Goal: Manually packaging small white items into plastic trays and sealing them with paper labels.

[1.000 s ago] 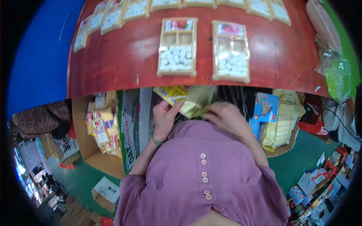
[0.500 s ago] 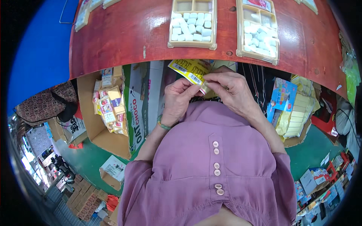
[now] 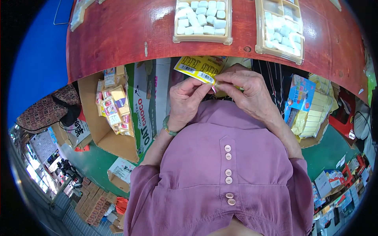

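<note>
A yellow printed sheet [image 3: 200, 66] with dark print and barcodes, perhaps flat packets joined together, is held just below the table edge in front of my chest. My left hand [image 3: 185, 100] pinches its lower edge between thumb and fingers. Right beside it, my right hand [image 3: 250, 88] grips the sheet's lower right corner, where a strip of pink shows. The fingertips of both hands nearly meet there. Part of the sheet's far side is under the table edge, and some fingers are hidden behind the hands.
On the red table [image 3: 118, 39] stand a beige tray of white pillow-shaped pieces [image 3: 202, 38] and a second similar tray [image 3: 281, 49]. A cardboard box [image 3: 106, 137] of small packs is at my left. Another box [image 3: 315, 135] with yellow packs and a blue card [image 3: 301, 93] is at my right.
The view has shifted slightly, so the trays sit higher and farther right. Both hands keep their pinch on the sheet's lower corner, with the right fingertips slightly lower against it.
</note>
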{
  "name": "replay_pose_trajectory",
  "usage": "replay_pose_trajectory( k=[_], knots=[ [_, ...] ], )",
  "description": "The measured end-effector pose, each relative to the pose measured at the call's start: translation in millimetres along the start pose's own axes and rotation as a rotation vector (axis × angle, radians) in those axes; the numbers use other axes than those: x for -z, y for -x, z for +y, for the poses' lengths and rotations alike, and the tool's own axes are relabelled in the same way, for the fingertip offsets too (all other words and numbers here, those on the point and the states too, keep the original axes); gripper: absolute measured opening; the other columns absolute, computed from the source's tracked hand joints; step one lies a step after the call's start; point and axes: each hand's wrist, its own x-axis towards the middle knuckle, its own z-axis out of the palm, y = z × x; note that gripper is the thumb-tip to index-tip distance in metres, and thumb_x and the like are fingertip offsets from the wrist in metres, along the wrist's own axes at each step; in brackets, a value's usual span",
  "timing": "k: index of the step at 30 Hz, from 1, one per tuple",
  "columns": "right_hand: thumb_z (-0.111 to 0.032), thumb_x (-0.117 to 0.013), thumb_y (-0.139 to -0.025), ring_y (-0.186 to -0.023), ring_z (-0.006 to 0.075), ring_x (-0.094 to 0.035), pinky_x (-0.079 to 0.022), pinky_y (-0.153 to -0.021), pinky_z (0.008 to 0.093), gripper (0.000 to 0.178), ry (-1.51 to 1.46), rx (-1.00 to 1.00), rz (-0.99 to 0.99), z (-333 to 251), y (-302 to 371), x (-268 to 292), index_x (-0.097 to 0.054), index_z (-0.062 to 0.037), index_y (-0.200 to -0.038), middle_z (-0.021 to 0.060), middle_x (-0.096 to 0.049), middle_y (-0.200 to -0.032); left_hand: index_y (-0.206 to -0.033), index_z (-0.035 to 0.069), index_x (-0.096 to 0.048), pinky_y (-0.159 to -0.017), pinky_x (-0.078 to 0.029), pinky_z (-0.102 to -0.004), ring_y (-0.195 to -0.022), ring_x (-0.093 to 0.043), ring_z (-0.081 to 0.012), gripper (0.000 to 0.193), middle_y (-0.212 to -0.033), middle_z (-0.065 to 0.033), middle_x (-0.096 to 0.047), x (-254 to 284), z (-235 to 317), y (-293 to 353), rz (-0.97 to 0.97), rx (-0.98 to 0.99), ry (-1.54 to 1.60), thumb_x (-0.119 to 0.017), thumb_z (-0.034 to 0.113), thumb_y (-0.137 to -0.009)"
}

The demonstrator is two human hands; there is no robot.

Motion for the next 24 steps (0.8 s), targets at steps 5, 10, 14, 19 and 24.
replay_pose_trajectory(
  k=[5, 10, 14, 19, 24],
  knots=[
    [-0.001, -0.068, -0.077, -0.078, 0.0244, -0.065, -0.052, -0.068, 0.0319, 0.018, 0.033, 0.044, 0.030, 1, 2, -1, -0.068, 0.0008, -0.094, 0.0136, -0.066, -0.083, -0.091, -0.003, -0.065, -0.069, -0.052, -0.0227, -0.076, -0.065, -0.0116, 0.006, -0.085, -0.0076, -0.067, 1, 2, -2, -0.033, -0.103, -0.150, -0.060, -0.001, -0.087],
    [0.001, -0.068, -0.076, -0.079, 0.0248, -0.065, -0.052, -0.068, 0.0314, 0.017, 0.099, 0.053, 0.035, -3, 3, -1, -0.068, 0.0017, -0.093, 0.0134, -0.065, -0.082, -0.088, -0.002, -0.065, -0.065, -0.051, -0.0231, -0.073, -0.064, -0.0115, 0.005, -0.081, -0.0073, -0.067, -3, 6, -1, 0.003, -0.124, -0.197, -0.061, -0.002, -0.086],
    [0.002, -0.067, -0.076, -0.078, 0.0254, -0.065, -0.052, -0.068, 0.0316, 0.016, 0.089, 0.026, 0.014, -10, 3, 1, -0.067, 0.0028, -0.091, 0.0137, -0.065, -0.083, -0.088, -0.001, -0.064, -0.062, -0.050, -0.0264, -0.069, -0.065, -0.0164, 0.006, -0.078, -0.0089, -0.066, -3, 10, -1, -0.031, -0.246, -0.378, -0.062, -0.002, -0.082],
    [0.004, -0.066, -0.076, -0.075, 0.0273, -0.065, -0.053, -0.065, 0.0325, 0.015, 0.173, 0.110, 0.011, -13, 4, 1, -0.066, 0.0036, -0.091, 0.0147, -0.064, -0.083, -0.088, -0.004, -0.063, -0.064, -0.049, -0.0242, -0.072, -0.063, -0.0120, 0.005, -0.081, -0.0084, -0.067, -3, 18, -1, -0.092, -0.353, -0.546, -0.062, -0.004, -0.084],
    [0.005, -0.065, -0.076, -0.074, 0.0279, -0.065, -0.054, -0.063, 0.0327, 0.015, 0.228, 0.143, 0.025, -17, 3, -1, -0.065, 0.0035, -0.091, 0.0151, -0.064, -0.084, -0.081, 0.000, -0.061, -0.061, -0.049, -0.0299, -0.069, -0.065, -0.0228, 0.004, -0.077, -0.0119, -0.065, -6, 24, 0, -0.054, -0.257, -0.543, -0.062, -0.003, -0.078]
  ],
)
